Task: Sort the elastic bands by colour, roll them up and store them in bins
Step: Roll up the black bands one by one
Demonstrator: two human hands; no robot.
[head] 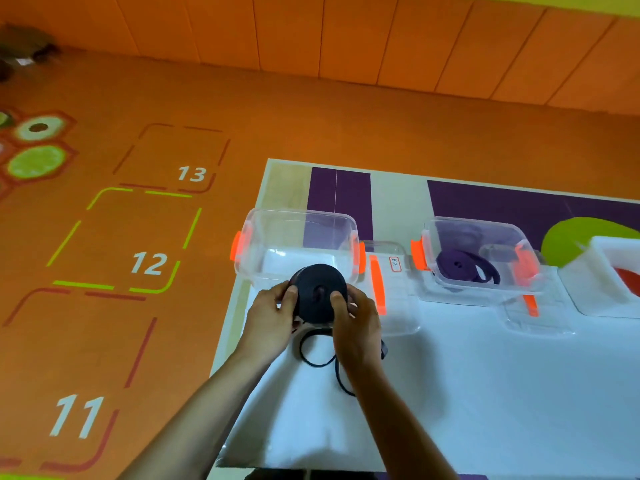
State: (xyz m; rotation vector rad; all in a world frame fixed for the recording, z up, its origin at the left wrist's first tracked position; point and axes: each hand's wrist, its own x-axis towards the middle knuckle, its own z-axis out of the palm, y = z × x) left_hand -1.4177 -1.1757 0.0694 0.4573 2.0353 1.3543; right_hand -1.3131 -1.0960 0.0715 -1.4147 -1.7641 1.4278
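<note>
A thick roll of black elastic band (pixel 317 292) is held upright between my left hand (pixel 272 318) and my right hand (pixel 356 322), just in front of an empty clear bin with orange clips (pixel 263 233). The loose end of the black band (pixel 317 353) trails in loops on the white table below my hands. To the right, a second clear bin (pixel 485 233) holds a rolled purple elastic band (pixel 460 268).
Two clear lids with orange clips lie on the table, one (pixel 394 299) beside my right hand, one (pixel 533 317) before the purple bin. A white tray (pixel 609 282) with something red stands at the far right. The table's left edge (pixel 225 327) drops to orange floor.
</note>
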